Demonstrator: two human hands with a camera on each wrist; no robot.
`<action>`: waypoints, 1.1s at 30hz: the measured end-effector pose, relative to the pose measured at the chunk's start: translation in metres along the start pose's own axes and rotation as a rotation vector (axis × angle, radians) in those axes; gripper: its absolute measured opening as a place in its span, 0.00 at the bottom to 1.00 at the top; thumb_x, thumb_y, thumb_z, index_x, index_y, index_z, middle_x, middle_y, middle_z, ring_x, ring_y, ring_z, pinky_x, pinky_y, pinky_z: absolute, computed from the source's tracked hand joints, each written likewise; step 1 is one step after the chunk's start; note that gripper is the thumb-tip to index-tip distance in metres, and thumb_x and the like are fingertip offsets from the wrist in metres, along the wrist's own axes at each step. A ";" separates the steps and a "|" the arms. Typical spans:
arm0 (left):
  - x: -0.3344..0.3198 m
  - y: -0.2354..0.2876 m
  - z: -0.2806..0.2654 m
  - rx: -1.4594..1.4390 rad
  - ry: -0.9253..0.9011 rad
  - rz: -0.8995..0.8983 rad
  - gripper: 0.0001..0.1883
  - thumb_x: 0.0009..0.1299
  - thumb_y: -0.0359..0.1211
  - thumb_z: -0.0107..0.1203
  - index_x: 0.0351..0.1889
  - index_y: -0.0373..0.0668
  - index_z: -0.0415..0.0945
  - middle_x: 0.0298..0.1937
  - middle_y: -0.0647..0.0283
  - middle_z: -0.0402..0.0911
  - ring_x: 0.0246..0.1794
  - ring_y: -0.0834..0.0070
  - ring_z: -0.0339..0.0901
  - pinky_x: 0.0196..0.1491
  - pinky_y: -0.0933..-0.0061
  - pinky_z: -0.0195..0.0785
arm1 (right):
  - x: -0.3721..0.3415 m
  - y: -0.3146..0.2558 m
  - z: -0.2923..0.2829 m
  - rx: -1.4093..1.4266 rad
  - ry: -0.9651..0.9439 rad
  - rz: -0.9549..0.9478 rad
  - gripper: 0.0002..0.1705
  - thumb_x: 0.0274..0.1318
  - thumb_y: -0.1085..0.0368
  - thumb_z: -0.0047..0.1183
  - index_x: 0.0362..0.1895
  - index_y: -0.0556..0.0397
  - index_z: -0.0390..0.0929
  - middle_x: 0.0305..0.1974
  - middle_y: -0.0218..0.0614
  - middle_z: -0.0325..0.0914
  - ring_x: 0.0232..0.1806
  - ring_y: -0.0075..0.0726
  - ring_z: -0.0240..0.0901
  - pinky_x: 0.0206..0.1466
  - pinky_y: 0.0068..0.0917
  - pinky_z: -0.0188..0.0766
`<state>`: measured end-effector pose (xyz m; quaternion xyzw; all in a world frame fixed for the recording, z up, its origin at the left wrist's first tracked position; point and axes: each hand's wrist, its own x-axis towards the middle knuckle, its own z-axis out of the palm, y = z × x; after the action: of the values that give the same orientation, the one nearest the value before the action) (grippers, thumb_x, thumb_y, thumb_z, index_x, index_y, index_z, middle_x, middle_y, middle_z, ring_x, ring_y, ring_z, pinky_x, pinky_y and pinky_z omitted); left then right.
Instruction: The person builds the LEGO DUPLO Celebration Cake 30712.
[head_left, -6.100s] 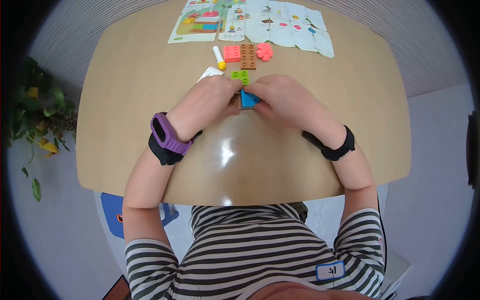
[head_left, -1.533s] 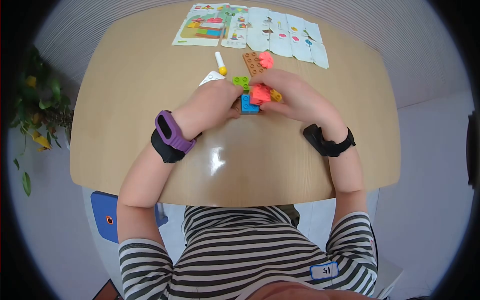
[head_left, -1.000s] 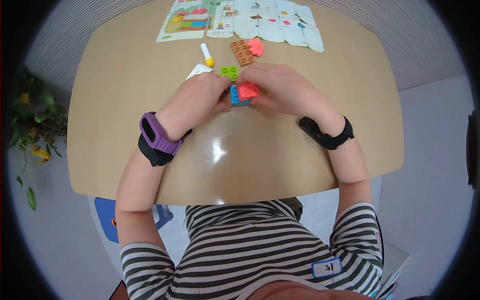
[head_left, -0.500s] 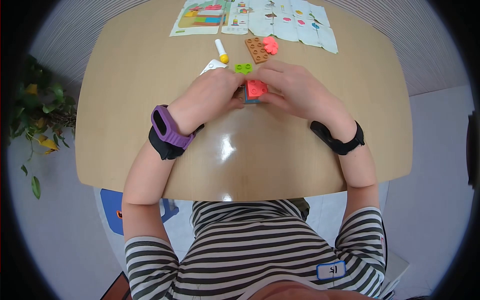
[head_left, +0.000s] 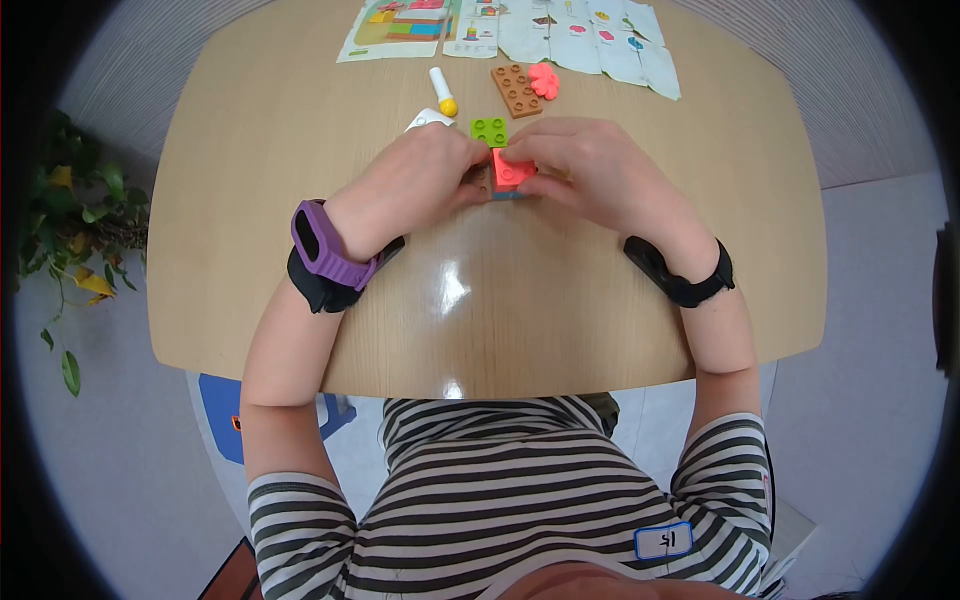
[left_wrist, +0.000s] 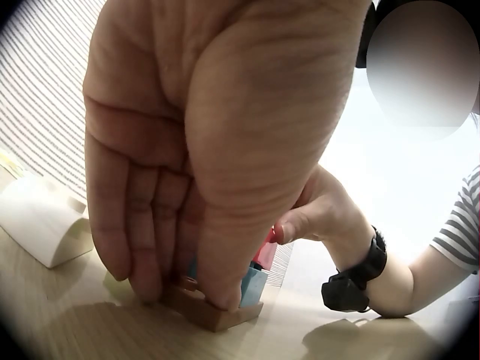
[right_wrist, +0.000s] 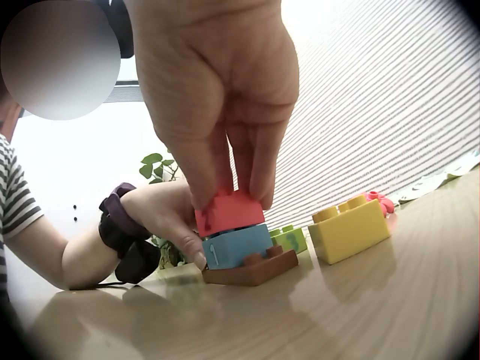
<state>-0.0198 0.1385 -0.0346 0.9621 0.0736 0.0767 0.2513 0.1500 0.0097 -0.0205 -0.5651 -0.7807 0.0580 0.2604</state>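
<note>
My right hand (head_left: 600,165) pinches a coral-red toy brick (right_wrist: 229,212) between thumb and fingers. It lies over a blue brick (right_wrist: 238,247), and a narrow dark gap shows between them in the right wrist view. The blue brick stands on a low brown plate (right_wrist: 251,272), whose studs show at one end. My left hand (head_left: 415,180) grips the brown plate from the other side, thumb on its near edge and fingers behind. Just beyond the stack is a lime-green brick (head_left: 489,131). A yellow brick (right_wrist: 350,231) stands beside it, mostly hidden by my right hand in the head view.
Farther back lie a second brown plate (head_left: 517,90), a coral flower (head_left: 544,82) and a white stick with a yellow end (head_left: 442,90). A white curved piece (left_wrist: 45,217) is beside my left hand. Printed picture sheets (head_left: 590,45) lie along the table's far side.
My right hand has taken the coral brick from the back of the table and brought it onto the blue brick, shifting it into line. My left hand stays at the brown plate.
</note>
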 end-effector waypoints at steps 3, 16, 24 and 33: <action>0.000 -0.001 0.000 0.010 0.001 0.016 0.13 0.57 0.27 0.61 0.39 0.35 0.76 0.31 0.51 0.81 0.31 0.55 0.78 0.37 0.63 0.72 | 0.001 -0.001 0.001 -0.020 0.004 0.000 0.09 0.46 0.66 0.58 0.33 0.56 0.78 0.30 0.40 0.76 0.36 0.46 0.74 0.39 0.38 0.71; 0.002 0.003 0.001 0.008 -0.001 -0.055 0.10 0.57 0.31 0.61 0.32 0.34 0.76 0.28 0.51 0.78 0.33 0.55 0.76 0.38 0.61 0.69 | 0.002 -0.013 0.001 -0.173 -0.082 0.089 0.09 0.46 0.69 0.58 0.35 0.56 0.80 0.33 0.37 0.78 0.35 0.43 0.75 0.38 0.33 0.73; 0.000 0.013 -0.003 0.101 -0.063 -0.095 0.11 0.56 0.29 0.60 0.36 0.35 0.75 0.31 0.53 0.79 0.34 0.56 0.77 0.40 0.61 0.70 | 0.003 -0.008 -0.007 -0.075 -0.069 0.045 0.10 0.47 0.69 0.58 0.37 0.55 0.80 0.35 0.38 0.79 0.36 0.46 0.74 0.39 0.35 0.72; 0.002 0.009 0.001 0.172 -0.104 -0.083 0.10 0.57 0.30 0.60 0.35 0.37 0.76 0.31 0.54 0.78 0.34 0.57 0.76 0.42 0.61 0.70 | 0.020 0.020 -0.016 -0.111 -0.125 0.173 0.16 0.49 0.70 0.57 0.46 0.53 0.78 0.39 0.39 0.79 0.40 0.46 0.73 0.45 0.35 0.70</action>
<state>-0.0172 0.1304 -0.0305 0.9789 0.1065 0.0094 0.1744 0.1703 0.0319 -0.0072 -0.6392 -0.7457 0.0722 0.1736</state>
